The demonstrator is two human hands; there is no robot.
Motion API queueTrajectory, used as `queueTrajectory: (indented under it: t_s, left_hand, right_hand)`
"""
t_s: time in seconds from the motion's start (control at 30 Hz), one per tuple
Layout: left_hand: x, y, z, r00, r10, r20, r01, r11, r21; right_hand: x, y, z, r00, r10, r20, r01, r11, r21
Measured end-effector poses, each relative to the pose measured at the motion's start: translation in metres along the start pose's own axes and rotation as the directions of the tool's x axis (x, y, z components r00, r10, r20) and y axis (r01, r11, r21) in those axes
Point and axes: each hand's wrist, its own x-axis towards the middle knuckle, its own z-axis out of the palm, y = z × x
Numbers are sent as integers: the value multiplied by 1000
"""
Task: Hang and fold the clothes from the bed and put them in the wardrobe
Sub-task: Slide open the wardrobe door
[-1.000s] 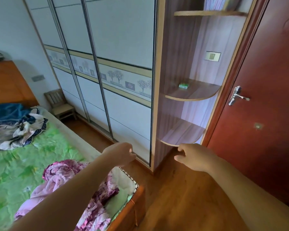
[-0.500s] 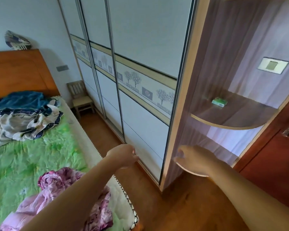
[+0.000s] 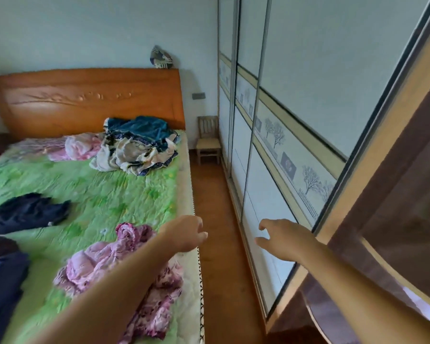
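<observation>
Both my arms reach forward. My left hand [image 3: 184, 234] hangs over the bed [image 3: 97, 189] edge, fingers loosely curled, empty. My right hand [image 3: 283, 238], beside the bed, near the wardrobe [image 3: 261, 184], is relaxed, empty. The clothes [image 3: 104, 261] lie on the bed.

A pale wall [image 3: 85, 33] fills 10 to 12 o'clock, with a grey wall plate [image 3: 198, 96] just right of the wooden headboard [image 3: 85, 100]. At 12 o'clock a small wooden chair [image 3: 208, 142] stands on the reddish wood floor [image 3: 216, 219], beside the wardrobe [image 3: 308, 70], whose pale sliding doors with a tree-print band run from 1 to 4 o'clock. Brown corner shelves [image 3: 395, 219] sit at 4 o'clock, and the light is soft and even.
</observation>
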Motion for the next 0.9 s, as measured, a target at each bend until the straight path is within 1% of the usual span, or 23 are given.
queueTrajectory:
  t_s: [0.27, 0.5, 0.7, 0.9]
  left_hand:
    - [-1, 2, 5, 988, -154, -2, 154, 987, -42]
    - [37, 6, -5, 983, -180, -16, 179, 982, -64]
    - [113, 1, -12, 991, -137, 5, 137, 988, -75]
    - [239, -23, -35, 998, -65, 18, 66, 996, -67]
  right_hand:
    - [41, 12, -4, 992, -122, 38, 125, 990, -70]
    - [83, 19, -11, 987, -162, 18, 163, 983, -86]
    - [149, 18, -10, 992, -126, 9, 127, 989, -73]
    - [255, 6, -23, 999, -35, 24, 37, 998, -57]
